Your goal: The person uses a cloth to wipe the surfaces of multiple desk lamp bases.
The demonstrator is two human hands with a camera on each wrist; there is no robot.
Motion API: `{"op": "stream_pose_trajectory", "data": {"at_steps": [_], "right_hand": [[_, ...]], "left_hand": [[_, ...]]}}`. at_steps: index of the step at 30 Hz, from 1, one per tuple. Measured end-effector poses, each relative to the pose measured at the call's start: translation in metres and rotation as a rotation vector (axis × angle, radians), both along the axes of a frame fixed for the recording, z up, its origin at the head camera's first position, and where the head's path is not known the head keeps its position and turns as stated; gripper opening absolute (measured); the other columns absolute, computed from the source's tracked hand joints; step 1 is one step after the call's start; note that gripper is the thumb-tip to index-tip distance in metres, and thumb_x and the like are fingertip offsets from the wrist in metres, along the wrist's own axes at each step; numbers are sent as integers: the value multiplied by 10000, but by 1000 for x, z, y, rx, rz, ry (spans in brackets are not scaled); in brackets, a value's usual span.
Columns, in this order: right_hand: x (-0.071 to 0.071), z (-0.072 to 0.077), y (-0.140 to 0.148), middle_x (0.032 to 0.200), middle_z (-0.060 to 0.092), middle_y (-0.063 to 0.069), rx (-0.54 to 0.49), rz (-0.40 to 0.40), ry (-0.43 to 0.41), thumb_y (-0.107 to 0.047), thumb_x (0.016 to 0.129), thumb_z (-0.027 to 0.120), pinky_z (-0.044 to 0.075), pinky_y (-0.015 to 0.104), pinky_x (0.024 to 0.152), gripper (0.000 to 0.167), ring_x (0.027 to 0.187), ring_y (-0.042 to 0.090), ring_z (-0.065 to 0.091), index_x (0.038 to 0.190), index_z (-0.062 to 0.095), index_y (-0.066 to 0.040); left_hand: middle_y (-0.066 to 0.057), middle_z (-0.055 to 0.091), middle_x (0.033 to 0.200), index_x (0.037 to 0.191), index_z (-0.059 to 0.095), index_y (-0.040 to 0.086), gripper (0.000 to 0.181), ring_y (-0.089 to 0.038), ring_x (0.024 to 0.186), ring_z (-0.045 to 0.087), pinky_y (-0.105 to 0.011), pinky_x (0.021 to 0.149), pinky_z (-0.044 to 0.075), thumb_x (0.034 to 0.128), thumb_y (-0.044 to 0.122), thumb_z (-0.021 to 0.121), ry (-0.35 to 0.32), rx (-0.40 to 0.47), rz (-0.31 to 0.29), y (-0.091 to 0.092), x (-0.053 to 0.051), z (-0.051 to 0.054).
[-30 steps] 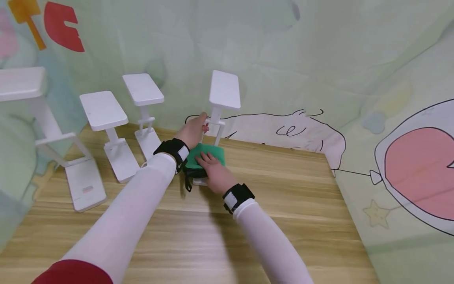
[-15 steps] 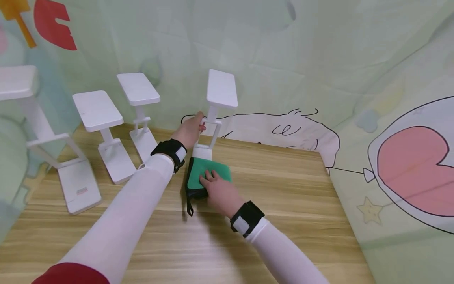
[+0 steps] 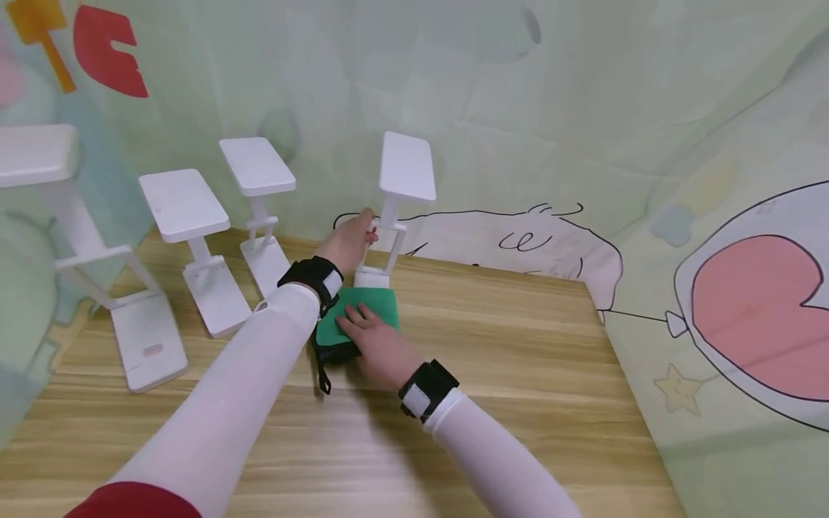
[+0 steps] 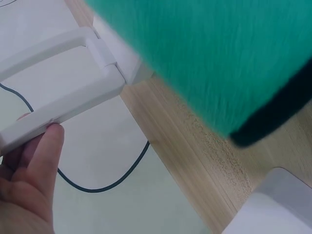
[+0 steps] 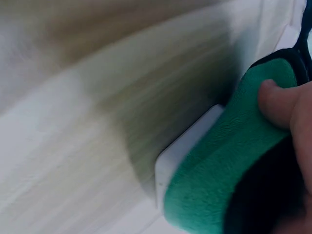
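Note:
A green microfibre cloth (image 3: 382,308) with black edging and a hanging loop lies over the base of a white folding tablet stand (image 3: 406,167). My right hand (image 3: 382,350) holds the cloth from above, its fingers on the green top. In the right wrist view the thumb (image 5: 279,103) presses the cloth's green side, close to the base's white edge. My left hand (image 3: 350,241) grips the stand's hinged frame; the left wrist view has thumb and fingers pinching the white bar (image 4: 63,107). Part of the base is covered by the cloth.
Several more white stands, such as this tall one (image 3: 150,342), stand at the left of the wooden table (image 3: 518,403). Printed fabric (image 3: 550,108) hangs behind and to the right. A thin dark curved line (image 4: 117,183) shows below the frame in the left wrist view.
My right hand has drawn the cloth toward me down the base, then shifted it left, uncovering the base's back end. The left hand keeps its grip on the frame.

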State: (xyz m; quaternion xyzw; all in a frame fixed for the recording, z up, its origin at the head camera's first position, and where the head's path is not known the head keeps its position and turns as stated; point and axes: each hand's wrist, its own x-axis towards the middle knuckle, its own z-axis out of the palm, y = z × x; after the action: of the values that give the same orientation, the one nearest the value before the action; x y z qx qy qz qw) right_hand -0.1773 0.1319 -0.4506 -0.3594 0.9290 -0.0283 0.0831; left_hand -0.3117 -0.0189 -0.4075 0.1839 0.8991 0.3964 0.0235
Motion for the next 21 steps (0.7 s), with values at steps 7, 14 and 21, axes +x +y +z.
{"op": "stream_pose_trajectory", "data": {"at_steps": [7,14,21], "right_hand": [[-30,-4,2,1691,363,195,-36,-82,-18,-49,997,670,246,450,1270,692,1577,405,288,1636,403,-36],[-43,-4,19,1700,363,153,-64,-224,-46,120,962,564,353,453,1217,706,1586,350,288,1627,444,-84],[-21,-3,24,1646,446,179,46,-213,68,35,1009,658,501,440,1093,619,1535,370,390,1597,497,-74]], "left_hand": [[-208,701,1138,1240,462,-18,137,-322,1019,662,-412,855,513,1117,-48,409,28,-18,-11,3,0,0],[-200,693,1122,1254,460,-15,160,-324,999,661,-403,821,516,1103,-62,432,29,-32,-26,3,-1,-1],[-219,684,1172,1319,473,-40,237,-348,1082,655,-444,907,519,1092,-84,422,-15,0,-3,1,2,2]]}}
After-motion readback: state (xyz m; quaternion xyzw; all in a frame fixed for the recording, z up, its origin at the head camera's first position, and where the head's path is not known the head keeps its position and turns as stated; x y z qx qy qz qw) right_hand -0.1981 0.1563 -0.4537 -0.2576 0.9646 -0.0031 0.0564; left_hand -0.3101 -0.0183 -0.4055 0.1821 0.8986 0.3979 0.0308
